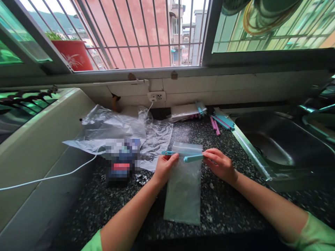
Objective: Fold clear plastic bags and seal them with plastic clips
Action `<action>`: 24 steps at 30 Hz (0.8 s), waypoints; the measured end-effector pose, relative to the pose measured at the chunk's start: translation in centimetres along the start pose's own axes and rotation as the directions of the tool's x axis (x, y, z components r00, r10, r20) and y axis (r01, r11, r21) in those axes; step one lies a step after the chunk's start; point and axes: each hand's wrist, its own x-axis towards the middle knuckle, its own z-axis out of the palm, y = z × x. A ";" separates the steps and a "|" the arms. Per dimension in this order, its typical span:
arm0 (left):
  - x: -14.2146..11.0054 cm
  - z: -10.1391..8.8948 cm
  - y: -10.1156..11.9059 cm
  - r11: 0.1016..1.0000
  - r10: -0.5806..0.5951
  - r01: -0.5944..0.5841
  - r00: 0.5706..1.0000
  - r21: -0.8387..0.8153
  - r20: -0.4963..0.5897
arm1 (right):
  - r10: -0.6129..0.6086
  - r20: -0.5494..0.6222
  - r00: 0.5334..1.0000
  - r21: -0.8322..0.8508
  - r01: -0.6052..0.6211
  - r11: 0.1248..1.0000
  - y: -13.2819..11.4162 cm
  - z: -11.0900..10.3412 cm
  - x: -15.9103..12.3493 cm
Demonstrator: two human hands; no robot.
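Observation:
A clear flat plastic bag lies on the dark speckled counter in front of me, its upper end under my hands. My left hand pinches a light-blue plastic bag clip near the bag's top left side. Between thumb and fingers, my right hand holds the end of a light-blue strip that slants over the bag. I cannot tell whether the two blue pieces join into one clip. Part of the bag's top edge is hidden by the fingers and strips.
Crumpled clear plastic and a blurred-out object lie to the left, near small shiny bits. Blue strips, pink strips and a packaged bundle lie behind. A metal sink is at right; a white cable crosses left.

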 end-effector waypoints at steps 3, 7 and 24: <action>0.0 0.0 -0.3 1.000 0.012 -0.012 1.000 0.008 0.017 | 0.005 -0.002 1.000 0.003 -0.005 1.000 0.0 0.0 0.1; 0.0 0.0 -0.4 0.999 0.039 -0.039 0.999 0.007 0.032 | 0.031 0.030 0.999 0.006 -0.031 1.000 0.0 -0.1 0.0; -0.1 0.0 0.6 0.988 0.105 -0.118 0.986 0.102 0.126 | 0.004 0.135 0.991 -0.039 0.002 0.999 0.0 0.3 0.0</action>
